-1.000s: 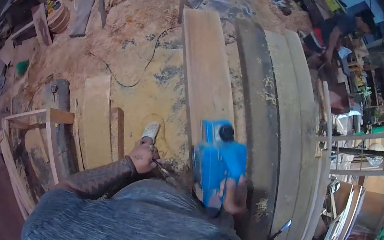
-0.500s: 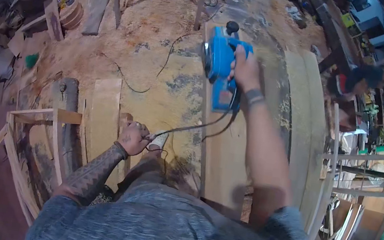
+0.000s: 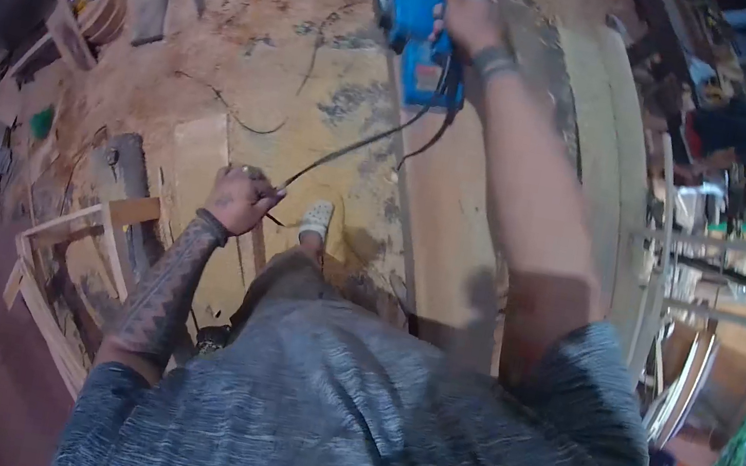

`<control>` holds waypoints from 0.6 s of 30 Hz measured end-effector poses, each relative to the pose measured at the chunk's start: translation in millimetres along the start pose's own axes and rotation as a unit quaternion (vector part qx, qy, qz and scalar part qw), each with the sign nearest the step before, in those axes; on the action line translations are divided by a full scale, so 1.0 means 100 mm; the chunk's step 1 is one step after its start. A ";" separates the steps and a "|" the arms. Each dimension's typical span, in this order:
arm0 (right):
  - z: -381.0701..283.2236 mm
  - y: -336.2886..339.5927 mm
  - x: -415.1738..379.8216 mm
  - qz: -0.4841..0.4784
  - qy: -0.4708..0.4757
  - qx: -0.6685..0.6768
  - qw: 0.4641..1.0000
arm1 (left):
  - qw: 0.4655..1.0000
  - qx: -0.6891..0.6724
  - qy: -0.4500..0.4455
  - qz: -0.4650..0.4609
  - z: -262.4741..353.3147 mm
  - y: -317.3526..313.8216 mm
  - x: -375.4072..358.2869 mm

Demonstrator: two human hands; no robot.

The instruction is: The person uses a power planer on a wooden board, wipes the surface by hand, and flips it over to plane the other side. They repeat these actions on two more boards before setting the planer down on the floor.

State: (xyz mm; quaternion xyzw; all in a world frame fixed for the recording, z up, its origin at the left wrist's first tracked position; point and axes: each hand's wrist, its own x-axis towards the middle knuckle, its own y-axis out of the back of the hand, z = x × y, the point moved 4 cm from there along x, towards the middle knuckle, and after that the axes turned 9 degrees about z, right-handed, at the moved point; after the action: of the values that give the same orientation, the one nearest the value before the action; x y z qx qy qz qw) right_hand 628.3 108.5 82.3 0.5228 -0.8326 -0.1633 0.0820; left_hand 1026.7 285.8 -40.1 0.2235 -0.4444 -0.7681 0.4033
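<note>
A blue electric planer rests on a long wooden board, toward its far end. Wrapped round the planer's handle is my right hand, with that arm stretched far forward. From the planer's rear a dark power cord runs back to my left hand, which is closed on it and held off to the left of the board. The black front knob of the planer is partly cut off by the top of the view.
Left of me stands a light wooden frame beside a dark log. More planks lie right of the board. Sawdust covers the ground. My shod foot stands left of the board. Stacked timber is at the right.
My right hand has pushed the planer farther forward along the board. My left hand still grips the cord and has shifted forward and left. The view has tilted, and my foot shows more.
</note>
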 end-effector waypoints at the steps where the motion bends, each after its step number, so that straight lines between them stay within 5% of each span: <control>1: 0.12 0.13 -0.28 -0.009 0.001 -0.028 1.000 | 0.999 0.006 -0.012 -0.043 0.05 -0.03 -0.13; 3: 0.40 0.44 -1.08 -0.030 -0.020 -0.016 0.999 | 0.991 0.021 -0.034 -0.129 0.18 -0.09 -0.44; 10: 0.50 1.62 -4.78 -0.036 -0.119 0.007 0.992 | 0.949 -0.079 -0.236 -0.193 0.96 -0.53 -1.22; 12: 0.65 1.95 -5.62 -0.019 0.013 -0.136 0.990 | 0.935 -0.059 -0.269 -0.226 1.15 -0.78 -1.40; 14: 0.68 2.20 -6.42 0.007 0.234 -0.380 0.895 | 0.922 -0.039 -0.295 -0.248 1.38 -0.94 -1.51; 16: 1.37 2.58 -7.57 -0.049 0.146 -0.399 0.904 | 0.905 -0.030 -0.308 -0.290 1.50 -1.16 -1.60; 18: 1.92 2.79 -8.36 -0.104 -0.108 -0.249 0.957 | 0.904 -0.040 -0.298 -0.303 1.59 -1.24 -1.65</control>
State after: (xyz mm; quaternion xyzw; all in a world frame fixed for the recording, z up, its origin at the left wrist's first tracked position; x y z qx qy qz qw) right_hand 702.1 1006.3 30.9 0.5490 -0.7102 -0.4287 0.1016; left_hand 957.6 535.9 -69.5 0.0920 -0.4232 -0.9013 0.0089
